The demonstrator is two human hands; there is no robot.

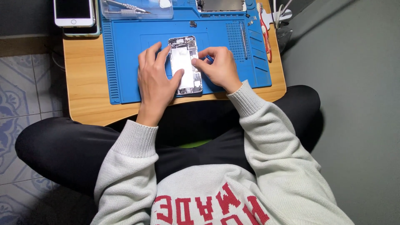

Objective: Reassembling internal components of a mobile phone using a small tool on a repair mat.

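Phone [184, 64], opened with its white battery showing, lies near the front edge of the blue mat [125, 58] on the bench [85, 83], and I hold it between both hands. My left hand [155, 77] lies flat beside it, fingers spread, forefinger and thumb touching its left edge; my right hand [220, 68] is curled at its right edge, pinching something small and blue that I cannot make out. At the back edge, a second phone [74, 12], a clear tray [137, 9] and another part are cut off by the frame.
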